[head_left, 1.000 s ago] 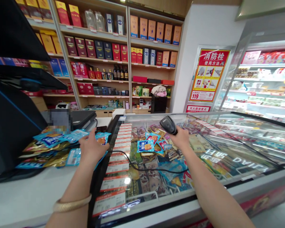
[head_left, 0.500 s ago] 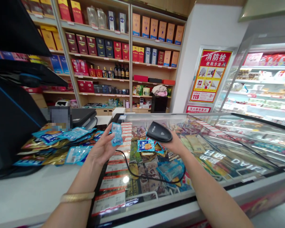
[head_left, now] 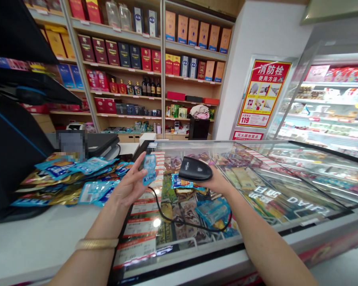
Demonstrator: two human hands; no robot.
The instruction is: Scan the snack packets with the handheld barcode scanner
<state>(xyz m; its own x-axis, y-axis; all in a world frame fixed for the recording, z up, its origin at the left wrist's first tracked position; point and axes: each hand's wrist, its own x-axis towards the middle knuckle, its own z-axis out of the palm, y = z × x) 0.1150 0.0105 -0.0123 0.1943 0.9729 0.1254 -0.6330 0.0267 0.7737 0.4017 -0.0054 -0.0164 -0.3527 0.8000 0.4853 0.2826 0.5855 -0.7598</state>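
Between the fingers of my left hand (head_left: 128,183) is a small light-blue snack packet (head_left: 149,169), its printed side facing right. My right hand (head_left: 219,180) grips a black barcode scanner (head_left: 195,169), whose head points left toward that packet, a gap apart from it. Below the scanner, a few blue snack packets (head_left: 180,181) lie on the glass top of a chest freezer (head_left: 179,248). The scanner's black cable (head_left: 191,225) loops over the glass. On the counter to the left lies a pile of blue and gold snack packets (head_left: 67,180).
A black checkout terminal (head_left: 8,147) stands at the left on the white counter (head_left: 59,238). Shelves with boxes and bottles (head_left: 122,55) line the back wall. A red and yellow poster (head_left: 259,93) hangs on the pillar, and a lit display fridge (head_left: 337,103) is at the right.
My left hand has shifted slightly right with the packet, which is now tilted a little. The scanner in my right hand has moved a little left and down, closer to the packet.
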